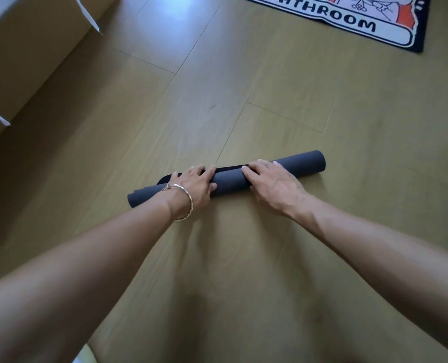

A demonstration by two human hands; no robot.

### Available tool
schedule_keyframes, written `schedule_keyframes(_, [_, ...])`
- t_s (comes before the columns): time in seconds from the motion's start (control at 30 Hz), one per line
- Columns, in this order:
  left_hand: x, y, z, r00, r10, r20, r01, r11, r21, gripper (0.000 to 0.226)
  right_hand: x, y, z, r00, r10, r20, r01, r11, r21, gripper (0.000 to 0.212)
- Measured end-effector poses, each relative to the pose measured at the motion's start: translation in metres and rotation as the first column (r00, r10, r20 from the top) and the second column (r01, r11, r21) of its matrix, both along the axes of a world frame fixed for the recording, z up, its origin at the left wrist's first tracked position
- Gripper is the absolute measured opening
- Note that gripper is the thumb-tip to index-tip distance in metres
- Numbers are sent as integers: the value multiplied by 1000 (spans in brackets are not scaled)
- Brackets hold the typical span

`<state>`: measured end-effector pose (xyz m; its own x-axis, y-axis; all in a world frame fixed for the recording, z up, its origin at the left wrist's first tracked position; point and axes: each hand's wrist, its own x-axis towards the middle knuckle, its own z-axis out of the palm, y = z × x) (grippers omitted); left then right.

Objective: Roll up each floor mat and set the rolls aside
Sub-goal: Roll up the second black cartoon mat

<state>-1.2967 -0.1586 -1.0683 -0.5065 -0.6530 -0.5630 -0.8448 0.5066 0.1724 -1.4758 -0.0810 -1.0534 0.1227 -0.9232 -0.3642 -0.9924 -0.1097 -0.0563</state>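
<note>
A dark grey floor mat (229, 180) lies on the wooden floor as a tight roll, with a thin strip of its last edge showing flat behind the roll. My left hand (195, 186), with a bracelet at the wrist, rests over the roll's left half, fingers reaching over the top. My right hand (270, 183) lies over the right half, fingers curved over the roll. Both ends of the roll stick out past my hands. A second mat (353, 17), flat, dark-bordered and printed "BATHROOM", lies at the top right.
A wooden furniture side (21, 64) with white cloth hanging over it runs along the left. Wood-plank floor (243, 87) stretches between the roll and the printed mat.
</note>
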Motion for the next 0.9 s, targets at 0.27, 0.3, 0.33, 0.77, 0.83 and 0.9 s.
schedule_keyframes(0.27, [-6,-11,20,999,-33,-22,33,999,3,51,0,-4,9,999,-41,-8,41,999,27,38])
schedule_keyframes(0.3, [-7,-10,24,997,-77,-3,77,997,23,55,-1,-3,12,999,-43,-2,43,999,24,36])
schedule_keyframes(0.33, [-7,-9,26,992,-126,20,126,992,33,59,-2,-2,14,999,-50,8,50,998,29,35])
schedule_keyframes(0.77, [-11,14,40,942,-333,52,336,924,-182,40,-22,10,33,982,-169,82,161,982,98,37])
schedule_keyframes(0.83, [-17,15,45,945,-321,56,325,916,-235,37,-27,14,36,972,-235,13,235,972,-4,41])
schedule_keyframes(0.9, [-25,18,50,964,-264,36,263,927,-267,36,-31,19,38,919,-393,37,395,914,-92,39])
